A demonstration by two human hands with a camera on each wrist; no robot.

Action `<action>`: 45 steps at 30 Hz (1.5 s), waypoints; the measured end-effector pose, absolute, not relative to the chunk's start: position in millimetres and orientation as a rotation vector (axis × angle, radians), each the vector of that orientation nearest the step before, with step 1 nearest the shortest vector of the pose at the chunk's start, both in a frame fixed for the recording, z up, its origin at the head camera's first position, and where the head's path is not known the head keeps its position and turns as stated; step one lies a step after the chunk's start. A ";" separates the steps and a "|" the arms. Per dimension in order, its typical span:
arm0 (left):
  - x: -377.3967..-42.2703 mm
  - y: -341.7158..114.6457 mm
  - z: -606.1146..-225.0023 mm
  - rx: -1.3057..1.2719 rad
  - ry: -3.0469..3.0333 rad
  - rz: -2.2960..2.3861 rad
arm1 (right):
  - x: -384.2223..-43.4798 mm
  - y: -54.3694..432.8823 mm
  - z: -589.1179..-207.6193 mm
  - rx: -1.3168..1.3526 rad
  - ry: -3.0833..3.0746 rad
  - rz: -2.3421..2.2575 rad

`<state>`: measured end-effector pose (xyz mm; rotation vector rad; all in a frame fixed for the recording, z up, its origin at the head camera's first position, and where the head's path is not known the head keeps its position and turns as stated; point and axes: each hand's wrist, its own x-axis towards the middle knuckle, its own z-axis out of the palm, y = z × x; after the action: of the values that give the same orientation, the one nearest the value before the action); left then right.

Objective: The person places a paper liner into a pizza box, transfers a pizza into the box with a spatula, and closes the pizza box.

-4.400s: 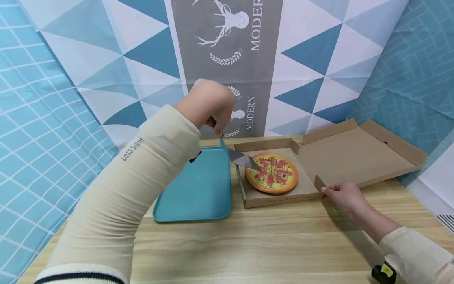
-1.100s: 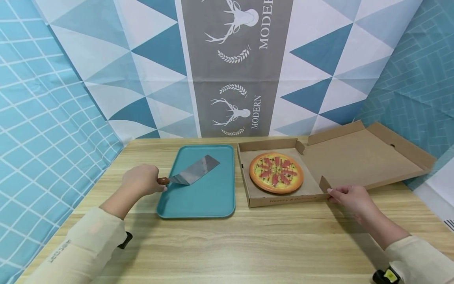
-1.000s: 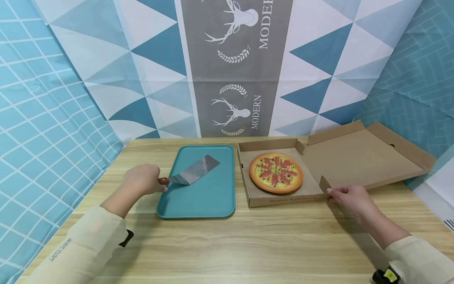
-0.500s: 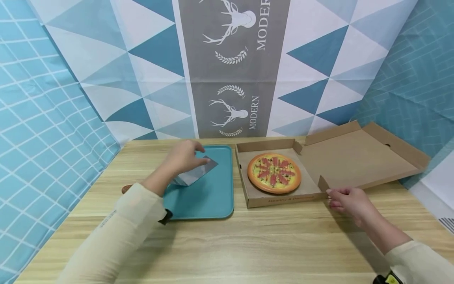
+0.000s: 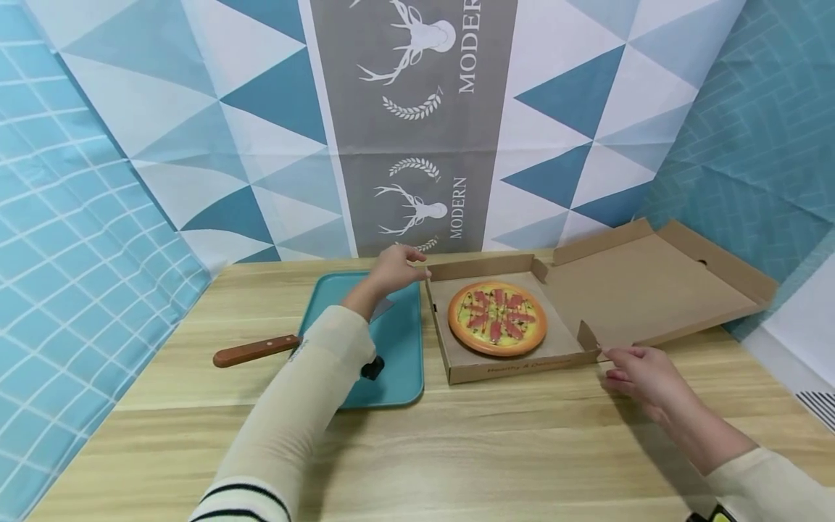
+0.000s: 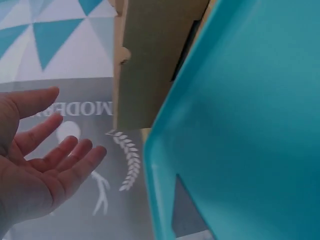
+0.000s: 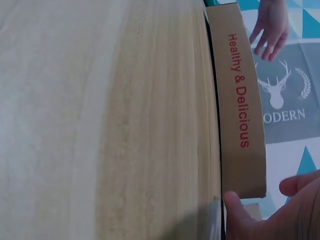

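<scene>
The spatula's brown handle (image 5: 256, 351) sticks out past the left rim of the teal tray (image 5: 403, 362). Its metal blade (image 6: 187, 215) lies on the tray, mostly hidden by my left forearm in the head view. My left hand (image 5: 394, 270) hovers near the back left corner of the open pizza box (image 5: 515, 368), fingers spread and holding nothing. A pizza (image 5: 497, 319) topped with pink strips sits inside the box. At the box's front right corner is my right hand (image 5: 646, 373); a fingertip (image 7: 231, 198) touches that corner while another finger stands apart from it.
The box's lid (image 5: 652, 286) lies folded back to the right, near the side wall. A small cardboard flap (image 5: 587, 338) stands up at the front right corner. Patterned cloth (image 5: 365, 109) hangs behind the wooden table (image 5: 457, 449).
My left hand has let go of the spatula on the tray and moved right and back to the box. My right hand no longer pinches the box's corner flap; its fingers have spread.
</scene>
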<state>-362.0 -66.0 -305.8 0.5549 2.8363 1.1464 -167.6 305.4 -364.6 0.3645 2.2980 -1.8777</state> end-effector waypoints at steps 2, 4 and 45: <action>-368.9 -61.2 -310.9 0.516 2.838 1.151 | -168.2 308.8 -364.8 0.410 2.268 -1.906; -374.3 -57.1 -316.0 0.476 2.831 1.165 | -169.5 312.6 -364.8 0.474 2.240 -1.942; -378.7 -44.3 -343.8 0.345 2.909 1.171 | -199.3 338.0 -369.2 0.473 2.049 -2.555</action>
<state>-378.7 -44.3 -343.8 0.3452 2.9087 1.1715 -199.3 338.0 -369.2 0.4731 2.0491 -2.5552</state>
